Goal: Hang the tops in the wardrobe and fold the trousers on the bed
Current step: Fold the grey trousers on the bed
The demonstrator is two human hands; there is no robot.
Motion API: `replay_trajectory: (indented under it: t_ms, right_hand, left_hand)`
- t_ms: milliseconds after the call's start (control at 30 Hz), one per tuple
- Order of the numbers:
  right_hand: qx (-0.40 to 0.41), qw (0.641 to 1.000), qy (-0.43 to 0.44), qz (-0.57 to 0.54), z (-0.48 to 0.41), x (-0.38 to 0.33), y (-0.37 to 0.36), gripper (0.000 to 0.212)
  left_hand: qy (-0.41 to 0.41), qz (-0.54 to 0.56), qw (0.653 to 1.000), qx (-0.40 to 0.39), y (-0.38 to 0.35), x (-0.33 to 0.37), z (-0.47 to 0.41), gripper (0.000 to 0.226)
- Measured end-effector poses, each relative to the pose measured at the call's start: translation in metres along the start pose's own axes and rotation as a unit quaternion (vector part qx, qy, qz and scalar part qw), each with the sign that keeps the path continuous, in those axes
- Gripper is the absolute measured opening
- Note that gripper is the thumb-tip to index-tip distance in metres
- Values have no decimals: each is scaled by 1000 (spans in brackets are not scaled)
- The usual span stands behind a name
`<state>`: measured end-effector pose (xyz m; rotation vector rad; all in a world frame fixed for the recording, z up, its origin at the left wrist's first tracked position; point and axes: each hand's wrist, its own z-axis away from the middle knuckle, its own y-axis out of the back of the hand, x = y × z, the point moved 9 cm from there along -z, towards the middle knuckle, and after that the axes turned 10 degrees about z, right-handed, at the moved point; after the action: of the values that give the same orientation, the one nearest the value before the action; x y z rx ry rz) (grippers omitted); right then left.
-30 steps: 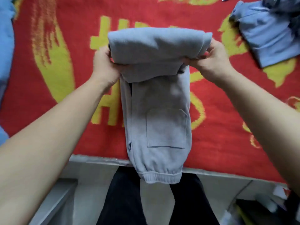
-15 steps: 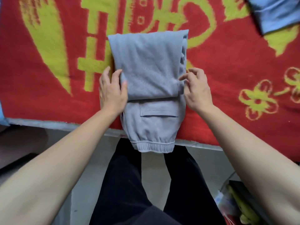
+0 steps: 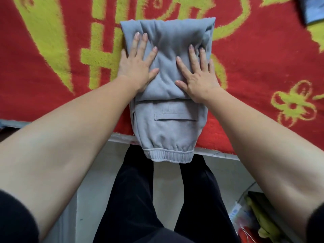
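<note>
The trousers point(image 3: 165, 81) lie on the bed point(image 3: 52, 106), at its near edge, with the top part folded down over the legs. The cuff point(image 3: 168, 155) hangs past the bed's edge. Both hands press on the folded layer, the left hand point(image 3: 136, 69) toward the bed's left and the right hand point(image 3: 199, 78) toward its right. The fingers point(image 3: 142, 44) are straight and spread, released and grasping nothing.

The step in hand looks like flattening this fold. To do it well, the palms should sweep outward from the middle toward the side edges, so trapped air and ridges leave instead of bunching. The right side of the fold shows loose, puckered layers, and that part needs squaring before any further fold. The cuff end probably has to come up onto the bed too, or the bundle may slide off.

The pocket point(image 3: 175, 111) is partly covered by the fold, so its upper part cannot be seen. How many layers sit under the palms cannot be told. A blue garment point(image 3: 313, 9) at the bed's far right is cut off by the frame; whether it is a top or trousers is unclear. No wardrobe is in view. Things on the floor point(image 3: 254, 216) below the bed's right are too jumbled to name.
</note>
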<state>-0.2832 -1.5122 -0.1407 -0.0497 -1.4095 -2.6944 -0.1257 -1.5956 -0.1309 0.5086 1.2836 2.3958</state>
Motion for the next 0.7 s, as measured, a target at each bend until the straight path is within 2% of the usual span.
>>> replay_trajectory:
  t_ms: [67, 133, 233, 333, 433, 533, 633, 667, 700]
  right_hand:
    - [-7, 1000, -1, -4, 2, -1, 3, 73]
    - [20, 1000, -3, -11, 9, 1, 8, 73]
    - [104, 992, -30, -71, 33, 5, 20, 71]
    - [138, 961, -120, -208, 74, 16, 7, 85]
    - [87, 914, -235, -318, 119, 17, -30, 100]
    - [-40, 876, -305, -372, 156, 3, -76, 91]
    - [-198, 806, -289, -477, 185, -30, -115, 93]
    - [-210, 797, -272, -496, 190, -38, -120, 89]
    - [-205, 796, -258, -507, 193, -42, -122, 83]
  left_hand:
    - [6, -2, 1000, -14, 0, 0, 1, 67]
    - [-3, 12, 1000, -5, 1, 0, 6, 68]
    - [-3, 74, 994, 83, 12, 0, 30, 68]
    - [90, 216, 959, 158, 3, -11, 77, 74]
    - [236, 344, 896, 152, -36, -15, 138, 85]
    - [365, 417, 826, 104, -83, -4, 195, 97]
    - [447, 540, 712, 27, -134, 19, 233, 101]
    - [454, 585, 672, 5, -147, 29, 240, 96]
    - [454, 612, 648, -2, -155, 36, 245, 87]
